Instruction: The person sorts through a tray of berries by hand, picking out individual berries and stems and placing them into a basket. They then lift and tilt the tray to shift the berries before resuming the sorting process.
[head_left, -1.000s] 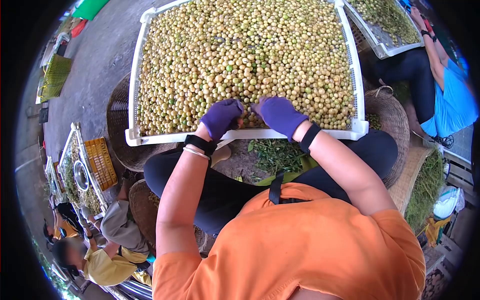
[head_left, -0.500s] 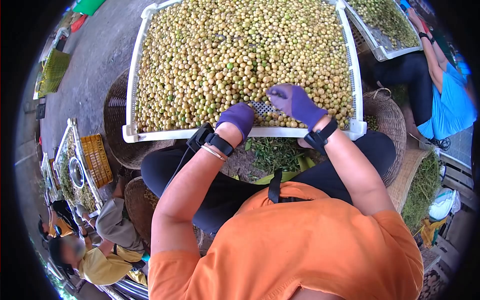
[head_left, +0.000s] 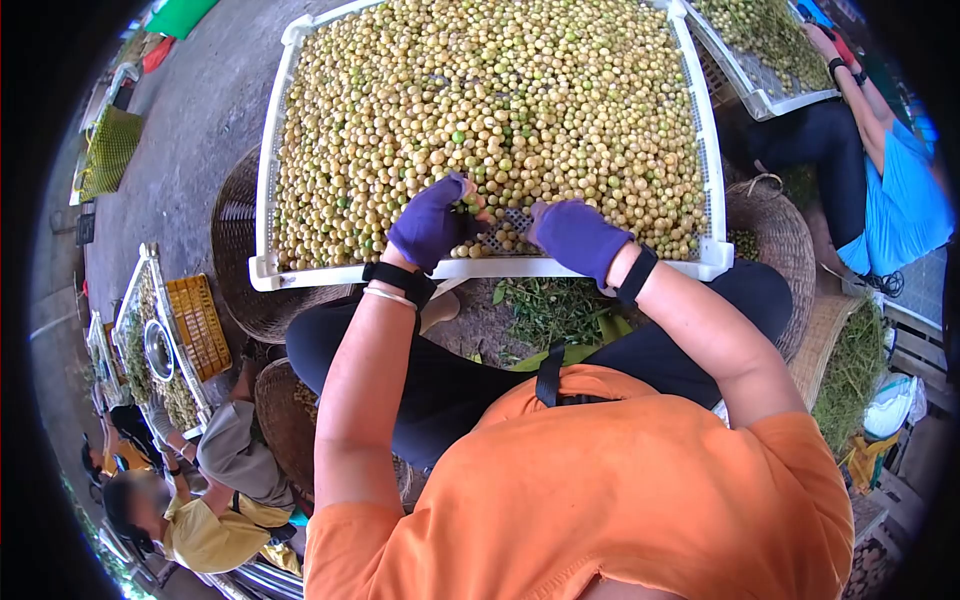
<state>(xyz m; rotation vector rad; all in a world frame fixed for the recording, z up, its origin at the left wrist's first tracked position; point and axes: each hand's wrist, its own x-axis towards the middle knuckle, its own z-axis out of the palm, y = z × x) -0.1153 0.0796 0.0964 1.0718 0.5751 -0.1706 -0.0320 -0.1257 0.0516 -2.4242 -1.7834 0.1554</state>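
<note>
A white plastic tray with a perforated bottom lies in front of me, filled with small round yellow-green fruits. My left hand, in a purple glove with bare fingertips, is turned sideways over the near edge. Its fingers are curled together, with something small and greenish at the tips that is too small to name. To its right, my right hand, gloved alike, has its fingers bent down at the fruits, and what they hold is hidden. Between both hands a patch of bare mesh shows, with a few fruits on it.
Woven baskets stand under and beside the tray. Green stems and leaves lie on the ground between my legs. A person in blue works at another tray on the right; people sit at the lower left near a yellow crate.
My left hand has moved left and up, turning so its fingertips show. My right hand has come down toward the tray's near edge, fingers lower in the fruits.
</note>
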